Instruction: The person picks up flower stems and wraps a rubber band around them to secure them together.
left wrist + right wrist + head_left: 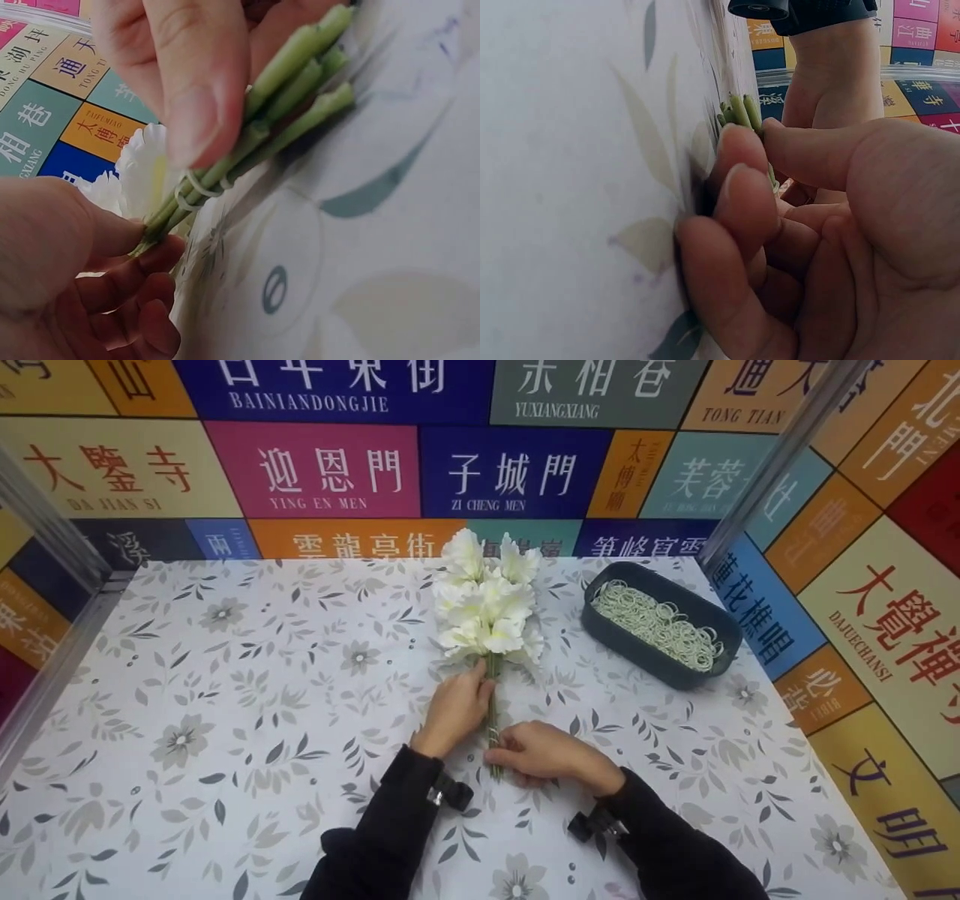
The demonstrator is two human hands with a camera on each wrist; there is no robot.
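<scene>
A bunch of white artificial-looking flowers (487, 604) lies on the table, blooms pointing away from me. Its green stems (289, 90) run toward me, and a pale rubber band (199, 186) is wrapped around them. My left hand (455, 709) pinches the stems just below the blooms. Nearer their cut ends, my right hand (551, 754) holds them between thumb and fingers. In the right wrist view the stem ends (741, 111) stick out past the right thumb and forefinger, while the blooms are hidden there.
A dark grey oblong box (630, 649) full of pale rubber bands (656, 626) stands at the back right. The table (262, 735) has a white cloth with grey leaf and flower prints. Colourful panels with lettering (315, 469) stand behind and to the right.
</scene>
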